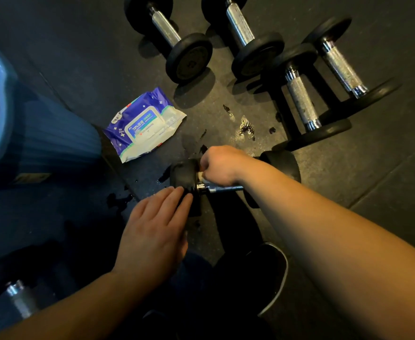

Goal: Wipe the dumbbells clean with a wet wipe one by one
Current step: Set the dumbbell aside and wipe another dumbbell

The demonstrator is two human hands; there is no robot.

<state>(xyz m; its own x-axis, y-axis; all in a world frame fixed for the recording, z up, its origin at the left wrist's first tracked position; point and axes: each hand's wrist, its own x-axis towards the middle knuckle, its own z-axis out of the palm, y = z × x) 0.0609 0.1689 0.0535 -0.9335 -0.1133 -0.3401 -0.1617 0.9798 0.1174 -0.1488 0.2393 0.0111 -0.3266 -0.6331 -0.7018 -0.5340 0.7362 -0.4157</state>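
A black dumbbell (185,176) with a chrome handle lies on the dark floor in front of me. My right hand (220,164) grips a white wet wipe (200,174) against the handle, next to the left weight head. My left hand (157,229) rests with straight fingers on that head. The blue pack of wet wipes (143,125) lies on the floor to the upper left. Several more dumbbells (304,99) lie at the back and right.
A blue bin (29,133) stands at the left. Wet spots (247,127) mark the floor between the pack and the dumbbells. Another dumbbell handle (18,299) shows at the bottom left. My dark shoe (272,273) is below the held dumbbell.
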